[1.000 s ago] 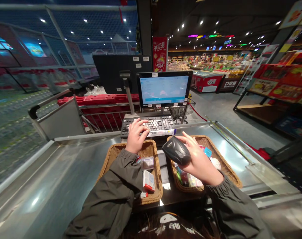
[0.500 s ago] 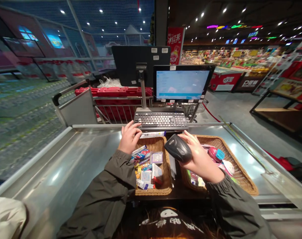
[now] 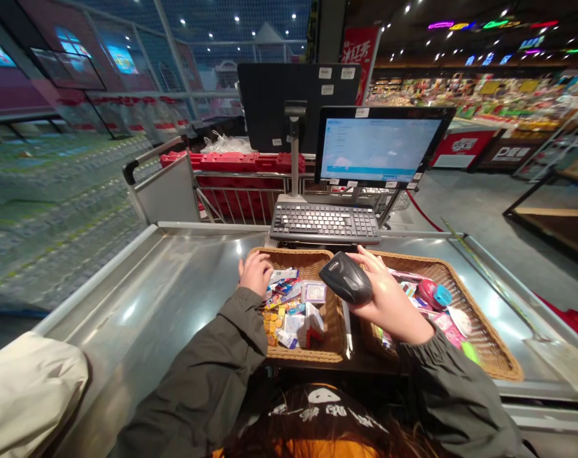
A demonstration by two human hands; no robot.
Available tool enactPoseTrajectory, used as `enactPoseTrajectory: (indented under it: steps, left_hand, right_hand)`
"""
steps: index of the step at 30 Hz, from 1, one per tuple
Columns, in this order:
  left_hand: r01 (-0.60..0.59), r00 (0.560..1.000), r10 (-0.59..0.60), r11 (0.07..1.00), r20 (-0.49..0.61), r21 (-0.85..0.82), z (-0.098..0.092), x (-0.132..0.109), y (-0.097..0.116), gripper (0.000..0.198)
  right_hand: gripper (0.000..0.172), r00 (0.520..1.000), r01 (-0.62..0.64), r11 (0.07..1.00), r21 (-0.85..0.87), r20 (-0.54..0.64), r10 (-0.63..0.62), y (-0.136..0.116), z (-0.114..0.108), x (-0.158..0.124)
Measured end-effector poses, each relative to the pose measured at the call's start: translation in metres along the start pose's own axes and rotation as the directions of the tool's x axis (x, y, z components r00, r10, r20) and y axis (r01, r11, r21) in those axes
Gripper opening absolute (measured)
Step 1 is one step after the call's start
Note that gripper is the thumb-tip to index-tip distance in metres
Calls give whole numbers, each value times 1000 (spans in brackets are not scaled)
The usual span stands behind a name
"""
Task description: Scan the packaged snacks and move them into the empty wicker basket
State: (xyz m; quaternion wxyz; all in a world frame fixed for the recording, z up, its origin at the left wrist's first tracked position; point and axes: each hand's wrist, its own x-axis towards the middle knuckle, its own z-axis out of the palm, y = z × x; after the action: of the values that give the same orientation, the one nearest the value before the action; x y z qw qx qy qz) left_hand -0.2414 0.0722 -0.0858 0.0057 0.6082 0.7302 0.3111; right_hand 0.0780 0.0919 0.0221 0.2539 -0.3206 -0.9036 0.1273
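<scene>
My right hand grips a black barcode scanner above the gap between two wicker baskets. My left hand rests at the far left rim of the left wicker basket, fingers curled down over the small packets inside; I cannot make out whether it holds one. The right wicker basket holds pink and blue small goods. Beyond the baskets stand a keyboard and a lit till screen.
A steel checkout counter spreads to the left and right. A white bag or sleeve sits at the lower left. Behind the till are a metal trolley rail with red crates and a second, dark screen. Shop shelves lie at the far right.
My left hand has come off the keyboard and dropped to the left basket's rim. The view has shifted left and down. The scanner stays in my right hand.
</scene>
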Motion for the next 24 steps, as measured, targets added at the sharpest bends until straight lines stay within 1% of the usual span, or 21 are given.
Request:
enactPoseTrajectory:
  steps: [3,6,8,11,14,16,18,21,24]
  left_hand:
    - [42,996,-48,996,72,81,15,-3,-12,15]
    - [37,981,-70,984,181,175,22,-4,-19,12]
    - [4,969,-58,976,242,219,20,-6,-19,9]
    - [-94,948,22,973,318,213,10,-8,-8,17]
    - [-211,918,154,970,367,121,-4,-7,15,21]
    - [-284,897,249,958,366,42,-10,-4,36,22]
    - [-352,873,340,936,349,-31,-10,2,61,22]
    - [-442,826,454,889,334,-118,1,10,102,21]
    - [-524,758,547,835,356,-167,24,16,144,21]
  right_hand:
    - [56,1000,2,1000,7,3,-2,-3,4,2]
    - [53,1000,-12,1000,6,-8,12,-3,6,0]
    - [49,999,-31,1000,0,-23,31,0,5,-3]
    - [51,996,-77,997,-9,-51,77,6,-3,-15]
    - [55,982,-145,989,-25,-126,140,16,-19,-32]
    - [53,965,-183,981,-56,-198,169,26,-34,-45]
    - [48,947,-224,968,-111,-259,190,37,-49,-60]
    - [49,916,-292,944,-154,-327,230,55,-69,-82]
    - [48,891,-334,927,-170,-379,251,70,-82,-102]
